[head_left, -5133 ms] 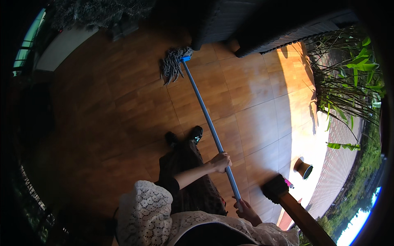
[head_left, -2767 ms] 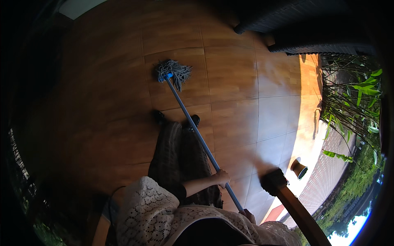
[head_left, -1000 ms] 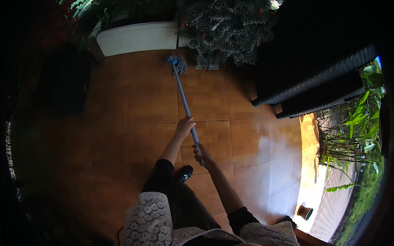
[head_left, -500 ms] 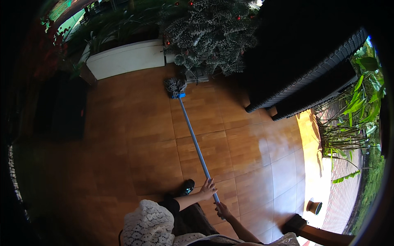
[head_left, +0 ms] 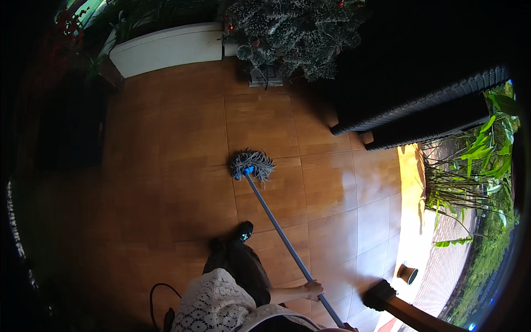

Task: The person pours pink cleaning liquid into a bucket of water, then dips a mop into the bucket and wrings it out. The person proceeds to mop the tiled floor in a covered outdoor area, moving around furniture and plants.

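Glossy brown tiled floor (head_left: 332,182), grey string mop head (head_left: 258,162), left hand (head_left: 313,290) wrapped around its grey pole (head_left: 285,238), right hand (head_left: 349,327) cropped, grip unclear

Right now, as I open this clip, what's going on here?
A person is holding a mop over a tiled floor. The left hand grips its handle; the right hand, barely in view, is near the handle's end. The grey string head lies on the tiles, ahead of a dark shoe.
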A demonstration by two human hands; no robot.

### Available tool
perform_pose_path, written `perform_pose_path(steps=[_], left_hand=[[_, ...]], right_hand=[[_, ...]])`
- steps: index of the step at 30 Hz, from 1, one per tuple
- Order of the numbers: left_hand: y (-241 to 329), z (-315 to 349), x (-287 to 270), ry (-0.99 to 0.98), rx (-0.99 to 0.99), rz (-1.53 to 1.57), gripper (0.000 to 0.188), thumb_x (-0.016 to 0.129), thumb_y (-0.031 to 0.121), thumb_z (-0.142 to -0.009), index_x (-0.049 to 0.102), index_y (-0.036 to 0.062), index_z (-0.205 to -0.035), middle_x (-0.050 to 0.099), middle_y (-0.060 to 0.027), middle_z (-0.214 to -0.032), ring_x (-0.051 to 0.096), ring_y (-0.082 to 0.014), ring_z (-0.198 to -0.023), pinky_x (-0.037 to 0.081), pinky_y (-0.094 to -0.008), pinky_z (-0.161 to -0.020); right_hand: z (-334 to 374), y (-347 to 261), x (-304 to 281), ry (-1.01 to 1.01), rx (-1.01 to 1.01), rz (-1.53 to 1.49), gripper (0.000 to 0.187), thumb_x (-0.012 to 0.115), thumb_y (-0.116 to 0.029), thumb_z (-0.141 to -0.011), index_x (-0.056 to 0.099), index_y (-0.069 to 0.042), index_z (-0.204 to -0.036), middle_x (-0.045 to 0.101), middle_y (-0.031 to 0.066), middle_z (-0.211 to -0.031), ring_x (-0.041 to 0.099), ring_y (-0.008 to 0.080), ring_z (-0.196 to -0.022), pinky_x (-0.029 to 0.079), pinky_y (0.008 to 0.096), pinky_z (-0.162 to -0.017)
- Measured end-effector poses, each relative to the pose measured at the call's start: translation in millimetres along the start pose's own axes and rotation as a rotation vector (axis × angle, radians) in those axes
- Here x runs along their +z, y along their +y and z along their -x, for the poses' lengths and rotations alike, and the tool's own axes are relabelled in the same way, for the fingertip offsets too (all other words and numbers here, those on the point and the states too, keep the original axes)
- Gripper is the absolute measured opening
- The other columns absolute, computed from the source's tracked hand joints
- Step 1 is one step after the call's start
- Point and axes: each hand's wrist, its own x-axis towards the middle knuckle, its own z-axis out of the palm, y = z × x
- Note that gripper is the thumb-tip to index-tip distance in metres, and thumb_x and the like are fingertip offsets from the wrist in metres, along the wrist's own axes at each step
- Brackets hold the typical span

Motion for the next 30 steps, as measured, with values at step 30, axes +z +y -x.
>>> perform_pose_path(steps=[30], left_hand=[[-210.0,290.1,-253.6,0.268,-0.104,-0.591,0.015,0.063,0.018,-0.058,0.05,0.0119,-0.06,0.051,-0.0016,-0.066,0.05,-0.0195,-0.075,0.039,-0.0315,-0.077]], right_hand=[[-169.1,-414.8,71.4,-0.053,-0.409,-0.534,0.052,0.034,-0.023,-0.089,0.007,-0.011,-0.132,0.049,0.0225,-0.086,0.05,0.0281,-0.07,0.041,0.0361,-0.062]])
